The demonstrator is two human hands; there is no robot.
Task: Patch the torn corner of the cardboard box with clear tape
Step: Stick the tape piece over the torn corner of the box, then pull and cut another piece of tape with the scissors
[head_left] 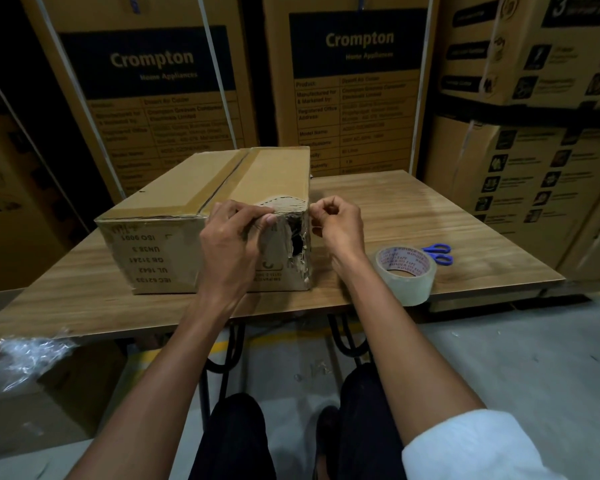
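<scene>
A brown cardboard box [174, 216] lies on the wooden table [413, 209]. Its near right corner [297, 242] is torn, with ragged edges and a dark hole. My left hand [234, 237] grips that corner from the left, fingers over the top edge and thumb pressing the torn flap. My right hand [338, 221] is just right of the corner, fingertips pinched together at the box's edge. Whether anything is between them I cannot tell. A roll of clear tape [406, 273] stands on the table near its front edge, right of my right forearm.
Blue-handled scissors [439, 253] lie behind the tape roll. Crumpled clear plastic [32, 351] hangs off the table's front left edge. Tall printed cartons [357, 81] stand close behind and beside the table. My knees are under the table's front edge.
</scene>
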